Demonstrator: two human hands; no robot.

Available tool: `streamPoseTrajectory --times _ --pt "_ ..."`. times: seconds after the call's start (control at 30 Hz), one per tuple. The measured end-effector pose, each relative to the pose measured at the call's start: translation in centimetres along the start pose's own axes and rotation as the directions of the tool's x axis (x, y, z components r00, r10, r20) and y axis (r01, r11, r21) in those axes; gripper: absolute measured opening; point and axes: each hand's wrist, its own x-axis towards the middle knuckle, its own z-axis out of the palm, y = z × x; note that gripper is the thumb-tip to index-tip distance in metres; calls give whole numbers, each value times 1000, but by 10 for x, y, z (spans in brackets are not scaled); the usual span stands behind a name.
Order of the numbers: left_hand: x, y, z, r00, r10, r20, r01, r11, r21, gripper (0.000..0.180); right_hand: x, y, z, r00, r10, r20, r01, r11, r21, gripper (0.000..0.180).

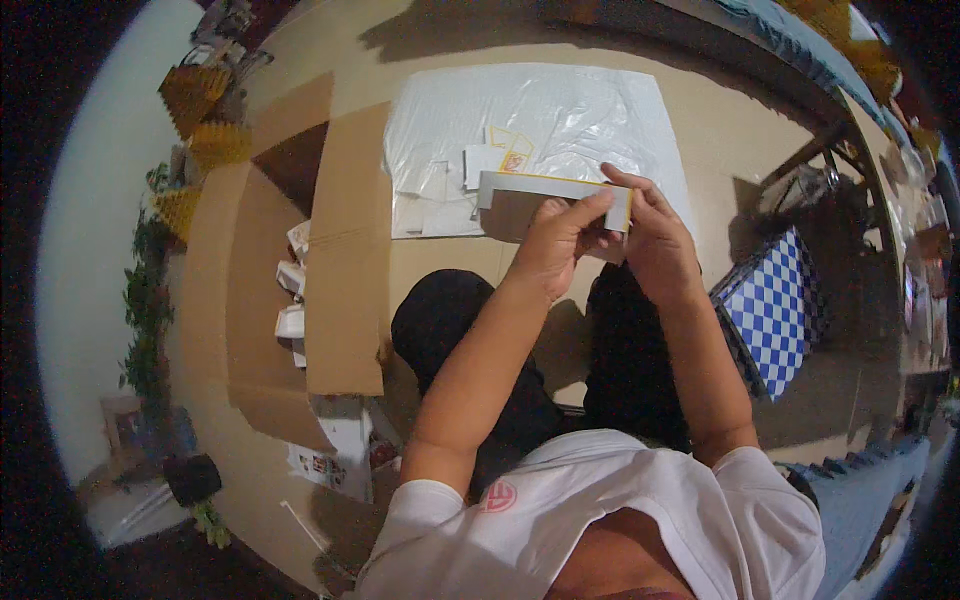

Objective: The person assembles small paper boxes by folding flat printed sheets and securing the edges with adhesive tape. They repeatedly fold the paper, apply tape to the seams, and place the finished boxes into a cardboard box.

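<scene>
Carton (pixel 545 184), yellow-edged, held over the white sheet (pixel 600 110): we pinch its right end with our left hand (pixel 556 245) and right hand (pixel 660 240), a step we judge to be folding, the next move calling for aligned edges.

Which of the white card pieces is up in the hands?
The long, bent card piece with a yellow edge, held by both the left hand and right hand; the other card pieces lie on the white plastic sheet.

Hands (pixel 555 246) part-hide white card piece (pixel 545 187); shirt (pixel 590 475) cut off below.
</scene>
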Motion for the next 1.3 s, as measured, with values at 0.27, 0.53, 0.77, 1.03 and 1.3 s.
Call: streamPoseTrajectory --times 0.27,0.53,0.77,1.03,1.3 --pt "-1 -4 0 995 102 -4 -101 985 139 26 -4 -7 15 997 -21 -68 -3 944 -329 42" --pt "-1 8 -6 987 99 -123 -106 993 -55 38 3 -5 12 954 -217 -208 160 952 -261 36" --pt "-7 25 -10 998 54 -41 -57 996 -65 59 11 -5 4 959 -48 -280 29 997 -71 40" --pt "-49 42 -10 851 523 -51 -475 807 351 38 21 -8 3 907 78 -413 -22 990 138 51" --pt "-40 63 -16 669 734 -116 -489 553 675 46 21 -12 9 903 244 -354 -201 967 155 53"
